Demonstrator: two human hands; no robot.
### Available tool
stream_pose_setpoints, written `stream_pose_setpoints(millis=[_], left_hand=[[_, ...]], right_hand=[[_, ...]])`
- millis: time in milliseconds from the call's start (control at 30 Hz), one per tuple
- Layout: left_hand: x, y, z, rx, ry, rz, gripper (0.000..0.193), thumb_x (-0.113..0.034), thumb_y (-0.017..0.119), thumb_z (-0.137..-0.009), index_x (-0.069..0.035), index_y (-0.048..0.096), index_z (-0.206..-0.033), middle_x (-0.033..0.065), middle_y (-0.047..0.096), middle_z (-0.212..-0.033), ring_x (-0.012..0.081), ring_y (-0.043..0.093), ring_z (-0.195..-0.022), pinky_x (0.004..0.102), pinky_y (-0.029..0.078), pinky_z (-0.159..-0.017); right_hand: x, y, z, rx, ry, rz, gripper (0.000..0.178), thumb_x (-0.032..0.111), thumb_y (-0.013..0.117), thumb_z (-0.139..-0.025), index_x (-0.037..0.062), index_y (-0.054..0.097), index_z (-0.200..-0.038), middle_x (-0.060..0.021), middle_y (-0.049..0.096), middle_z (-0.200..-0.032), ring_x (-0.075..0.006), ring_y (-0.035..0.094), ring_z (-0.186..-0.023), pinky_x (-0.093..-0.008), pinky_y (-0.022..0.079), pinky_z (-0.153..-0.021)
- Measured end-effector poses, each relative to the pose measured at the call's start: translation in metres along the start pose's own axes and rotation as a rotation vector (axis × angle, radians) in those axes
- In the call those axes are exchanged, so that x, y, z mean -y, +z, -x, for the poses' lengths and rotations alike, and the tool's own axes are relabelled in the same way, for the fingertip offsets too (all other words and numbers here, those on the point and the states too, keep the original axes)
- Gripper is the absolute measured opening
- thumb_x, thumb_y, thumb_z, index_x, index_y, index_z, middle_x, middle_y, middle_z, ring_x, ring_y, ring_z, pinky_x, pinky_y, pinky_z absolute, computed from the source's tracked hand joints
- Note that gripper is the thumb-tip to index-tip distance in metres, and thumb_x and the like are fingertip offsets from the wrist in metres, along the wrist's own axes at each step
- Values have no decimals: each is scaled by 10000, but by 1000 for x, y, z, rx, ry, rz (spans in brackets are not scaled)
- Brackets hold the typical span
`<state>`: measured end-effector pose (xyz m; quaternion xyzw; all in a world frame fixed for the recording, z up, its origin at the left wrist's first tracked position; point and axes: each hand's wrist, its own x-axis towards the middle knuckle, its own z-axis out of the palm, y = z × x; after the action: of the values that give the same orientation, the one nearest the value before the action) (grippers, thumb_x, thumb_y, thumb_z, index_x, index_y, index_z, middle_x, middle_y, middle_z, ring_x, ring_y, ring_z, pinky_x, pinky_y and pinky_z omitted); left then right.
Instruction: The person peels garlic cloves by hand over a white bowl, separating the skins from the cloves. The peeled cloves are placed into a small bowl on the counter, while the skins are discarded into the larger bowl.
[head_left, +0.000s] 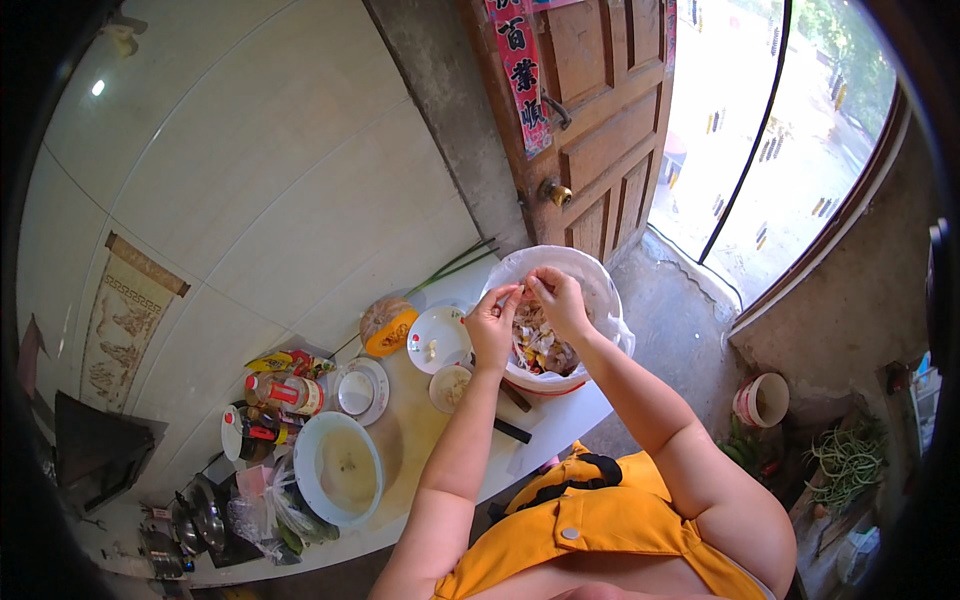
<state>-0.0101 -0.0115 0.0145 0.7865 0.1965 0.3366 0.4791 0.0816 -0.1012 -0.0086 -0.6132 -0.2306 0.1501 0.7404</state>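
Observation:
Both my hands meet over a bucket lined with a white plastic bag (608, 300). Scraps and peelings (540, 348) fill its bottom. My left hand (491, 325) has its fingertips pinched together. Right beside it, the fingers of my right hand (560, 302) are pinched too. A tiny pale bit seems to sit between the fingertips, too small to name. Left of my left hand lies a white plate (452, 325) with a few small pale pieces (431, 350). Below the plate, a small bowl (440, 396) is partly covered by my left forearm.
A cut pumpkin (385, 328) and green onions (455, 267) lie by the wall. A black-handled knife (512, 431) rests near the table edge. Further left stand stacked white dishes (372, 405), a basin of water (368, 500) and sauce bottles (290, 393). A wooden door (610, 140) stands ahead.

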Motion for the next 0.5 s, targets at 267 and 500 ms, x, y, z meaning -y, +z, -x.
stream_pose_setpoints(millis=[267, 500], left_hand=[[17, 15, 1, -77, 1, 325, 200, -144, 621, -884, -7, 625, -1030, 57, 680, -900, 68, 588, -701, 211, 480, -616], [11, 5, -1, 45, -312, 858, 165, -171, 583, -909, -92, 586, -1054, 66, 667, -990, -10, 328, -498, 153, 266, -430]], right_hand=[[9, 8, -3, 38, 9, -204, 131, 83, 559, -910, -42, 595, -931, -60, 643, -840, -101, 604, -762, -240, 508, -692], [15, 0, -3, -12, 38, -247, 159, 123, 547, -923, -23, 609, -907, -68, 645, -877, -120, 605, -753, -256, 505, -703]])
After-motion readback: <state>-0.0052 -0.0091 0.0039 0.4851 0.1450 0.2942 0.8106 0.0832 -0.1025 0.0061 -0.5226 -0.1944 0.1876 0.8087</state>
